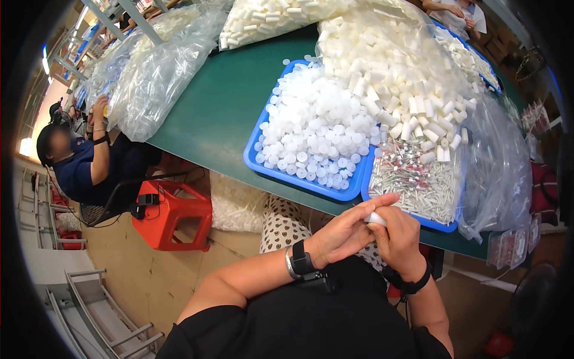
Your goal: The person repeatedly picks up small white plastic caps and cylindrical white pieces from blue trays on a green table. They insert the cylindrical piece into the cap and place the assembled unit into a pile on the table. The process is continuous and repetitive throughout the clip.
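Observation:
My two hands meet in front of the table edge, around a small white cylinder. My right hand is closed on it, with the thumb pressed along its side. From the other side my left hand bears against the cylinder; some of its fingers reach out past it and the rest are partly hidden. Just beyond the hands, a blue tray holds thin metal pins with pale sleeves. Left of it, another blue tray is heaped with translucent white discs.
Loose white cylinders spill from a large clear bag behind the trays. Clear plastic bags hang at the right. A red stool stands on the floor at left, near a seated person. Another person works across the green table.

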`<state>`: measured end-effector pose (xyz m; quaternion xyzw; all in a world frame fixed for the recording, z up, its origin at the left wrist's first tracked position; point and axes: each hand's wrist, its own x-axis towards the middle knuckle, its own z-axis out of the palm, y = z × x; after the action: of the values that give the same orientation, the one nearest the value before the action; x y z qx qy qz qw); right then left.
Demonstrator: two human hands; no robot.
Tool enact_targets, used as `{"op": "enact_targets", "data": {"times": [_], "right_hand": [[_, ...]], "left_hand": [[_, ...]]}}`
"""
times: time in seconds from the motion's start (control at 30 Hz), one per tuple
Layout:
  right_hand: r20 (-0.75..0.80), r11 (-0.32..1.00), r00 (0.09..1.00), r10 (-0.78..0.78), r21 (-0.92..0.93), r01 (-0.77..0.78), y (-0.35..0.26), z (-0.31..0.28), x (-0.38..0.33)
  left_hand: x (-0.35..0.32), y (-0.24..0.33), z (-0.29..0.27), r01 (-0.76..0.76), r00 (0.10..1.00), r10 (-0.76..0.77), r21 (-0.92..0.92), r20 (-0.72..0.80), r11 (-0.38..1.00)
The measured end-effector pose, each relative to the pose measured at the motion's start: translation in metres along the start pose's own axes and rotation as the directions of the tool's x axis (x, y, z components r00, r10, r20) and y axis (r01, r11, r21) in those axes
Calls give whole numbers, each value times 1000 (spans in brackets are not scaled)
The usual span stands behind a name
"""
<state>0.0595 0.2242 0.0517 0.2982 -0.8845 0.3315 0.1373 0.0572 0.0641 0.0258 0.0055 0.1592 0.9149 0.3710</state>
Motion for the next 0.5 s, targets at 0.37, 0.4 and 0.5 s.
{"op": "enact_targets", "data": {"times": [0.37,0.4,0.5], "right_hand": [[24,956,966,258,134,-259,-13,32,2],[29,939,958,285,194,-285,-14,29,1],[68,976,978,199,72,-204,-3,30,-9]], "left_hand": [[3,-1,-16,-129,972,126,-4,-198,992],[2,1,-13,-107,973,109,21,-205,994],[0,0,-15,-63,982,74,70,-172,996]]}}
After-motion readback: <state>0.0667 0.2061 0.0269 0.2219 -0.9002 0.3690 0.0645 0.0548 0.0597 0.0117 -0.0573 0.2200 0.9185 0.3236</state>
